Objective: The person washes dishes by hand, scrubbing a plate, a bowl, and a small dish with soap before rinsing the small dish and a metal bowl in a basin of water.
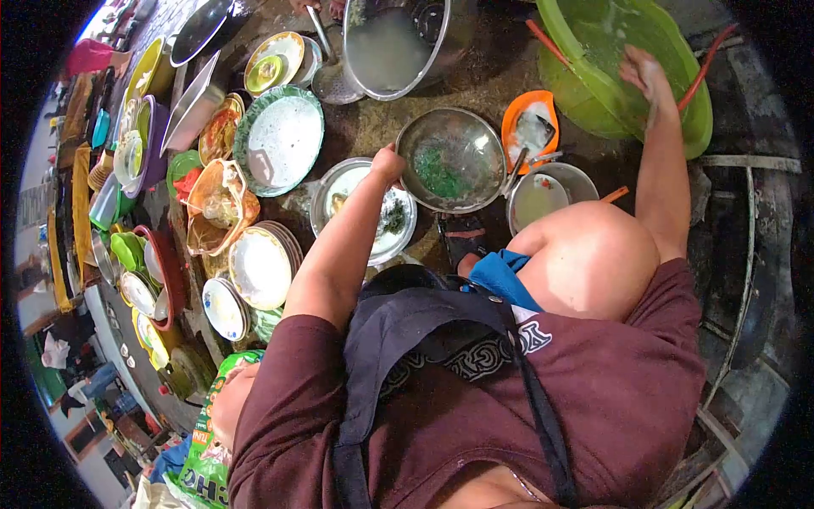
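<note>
My left hand (pixel 388 164) is closed on the left rim of a round metal bowl (pixel 475 148), which is tilted toward me. Something green, like scouring mesh, lies in the bowl. My right hand (pixel 644 72) reaches into a large green tub (pixel 697 119) with water in it; its fingers look apart and I see nothing held. Below my left forearm is a metal basin (pixel 409 240) with whitish liquid and a dark scrubber. An orange dish (pixel 511 119) with white foam and a dark-handled piece sits between bowl and tub.
A metal pot (pixel 585 182) with cloudy water stands by my knee. At the top is a large basin (pixel 390 51) of grey water. Stacked plates (pixel 259 267), a green-rimmed tray (pixel 284 140) and an orange basket (pixel 220 208) crowd the left. A red tub (pixel 172 288) holds more dishes.
</note>
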Demonstrator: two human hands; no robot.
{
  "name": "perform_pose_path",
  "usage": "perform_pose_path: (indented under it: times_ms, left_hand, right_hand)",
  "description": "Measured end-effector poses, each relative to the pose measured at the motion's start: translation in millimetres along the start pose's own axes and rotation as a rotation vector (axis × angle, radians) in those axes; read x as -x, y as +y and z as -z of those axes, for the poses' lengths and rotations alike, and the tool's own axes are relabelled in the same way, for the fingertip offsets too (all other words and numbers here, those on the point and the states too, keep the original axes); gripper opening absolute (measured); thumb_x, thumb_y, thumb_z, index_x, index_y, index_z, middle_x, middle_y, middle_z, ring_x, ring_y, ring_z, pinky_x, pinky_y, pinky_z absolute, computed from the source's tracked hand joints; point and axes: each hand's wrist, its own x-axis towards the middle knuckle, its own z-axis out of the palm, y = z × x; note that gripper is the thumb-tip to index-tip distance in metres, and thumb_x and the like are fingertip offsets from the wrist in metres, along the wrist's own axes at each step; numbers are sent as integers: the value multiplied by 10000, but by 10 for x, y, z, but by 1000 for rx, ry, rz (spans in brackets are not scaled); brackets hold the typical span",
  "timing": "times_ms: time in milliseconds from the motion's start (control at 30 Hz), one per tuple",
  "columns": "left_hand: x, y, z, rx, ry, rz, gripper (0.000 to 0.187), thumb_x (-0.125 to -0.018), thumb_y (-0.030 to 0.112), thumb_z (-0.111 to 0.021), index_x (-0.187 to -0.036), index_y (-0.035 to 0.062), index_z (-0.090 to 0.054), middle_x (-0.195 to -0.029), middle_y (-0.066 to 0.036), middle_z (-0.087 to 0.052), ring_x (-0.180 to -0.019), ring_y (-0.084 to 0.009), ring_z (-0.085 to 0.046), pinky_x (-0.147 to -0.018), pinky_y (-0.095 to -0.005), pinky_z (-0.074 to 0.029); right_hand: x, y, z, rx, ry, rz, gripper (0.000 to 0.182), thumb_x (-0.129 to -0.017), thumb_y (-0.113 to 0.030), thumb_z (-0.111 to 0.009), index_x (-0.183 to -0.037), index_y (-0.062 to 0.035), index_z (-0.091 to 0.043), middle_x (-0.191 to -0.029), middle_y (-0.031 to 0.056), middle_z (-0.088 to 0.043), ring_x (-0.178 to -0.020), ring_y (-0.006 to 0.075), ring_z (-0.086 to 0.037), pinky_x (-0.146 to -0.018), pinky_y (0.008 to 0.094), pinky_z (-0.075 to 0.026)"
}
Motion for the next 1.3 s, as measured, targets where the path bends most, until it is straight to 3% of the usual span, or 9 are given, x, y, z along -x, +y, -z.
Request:
perform_pose_path:
  times_ms: [333,500,600,767,900,1000,1067,1133,1300]
  left_hand:
    - [-120,-2,-288,-752,580,-526,427,-758,259,-565,-1141,97,-468,-955,-170,-578,-878,-340,-563,-824,-418,-423]
    - [-220,705,-926,368,-308,-263,277,-801,259,-525,-931,27,-602,-893,-114,-602,-807,-266,-574,-682,-371,-486]
    - [-204,1091,-1232,999,-629,-257,193,-831,210,-488,-765,38,-544,-699,-77,-568,-583,-172,-526,-485,-304,-405]
    - [-276,836,-800,1108,-805,-120,427,-926,281,-274,-732,-3,-527,-718,-147,-579,-668,-263,-567,-611,-388,-463]
    - [-344,355,-422,1023,-804,-160,400,-921,266,-292,-858,-20,-564,-799,-136,-601,-688,-262,-559,-623,-412,-473]
    - [-34,524,-333,910,-643,-233,351,-873,198,-390,-1204,81,-398,-1115,-158,-496,-908,-335,-543,-709,-503,-484]
    - [125,780,-399,1054,-736,-191,458,-883,292,-398,-1287,112,-278,-1235,-192,-365,-1011,-390,-491,-762,-511,-467]
    - [65,1036,-630,1134,-904,-209,554,-872,432,-385,-1307,133,-217,-1213,-187,-377,-987,-404,-489,-783,-510,-436]
    - [107,1400,-883,1488,-1039,-301,552,-850,551,-323,-1106,76,-439,-1145,-150,-433,-903,-312,-500,-756,-484,-419]
  right_hand:
    - [672,-354,-307,-418,-598,91,260,-854,-341,-467,-786,-101,-540,-760,36,-558,-625,108,-528,-563,219,-438]
    - [1511,-769,-1464,-76,-893,188,335,-831,-349,-520,-598,-118,-452,-542,-54,-447,-292,39,-280,-265,175,-179]
    - [1646,-887,-1773,287,-652,417,228,-803,-292,-580,-776,-68,-614,-688,-11,-540,-598,71,-503,-556,205,-403]
    - [198,-559,-460,244,31,449,347,-797,-282,-582,-1056,-52,-566,-1037,49,-580,-929,157,-524,-829,271,-380]
    - [-245,928,549,-116,-183,-102,567,-863,-397,-419,-1277,-15,-351,-1252,105,-410,-1145,200,-389,-960,325,-296]
    - [831,-278,-260,-362,-303,-66,519,-883,-327,-377,-1325,-72,-283,-1378,117,-241,-1253,221,-260,-999,352,-251]
    - [359,-129,-428,-279,-337,401,448,-884,-298,-388,-1258,-50,-383,-1242,113,-431,-1126,216,-423,-919,350,-357]
    - [330,-385,-697,-521,-1390,117,303,-878,-279,-420,-1008,-30,-534,-930,53,-567,-840,185,-540,-736,314,-440]
    - [1839,-601,-2387,270,-772,458,323,-872,-312,-429,-798,-6,-503,-755,54,-538,-703,176,-512,-624,316,-414]
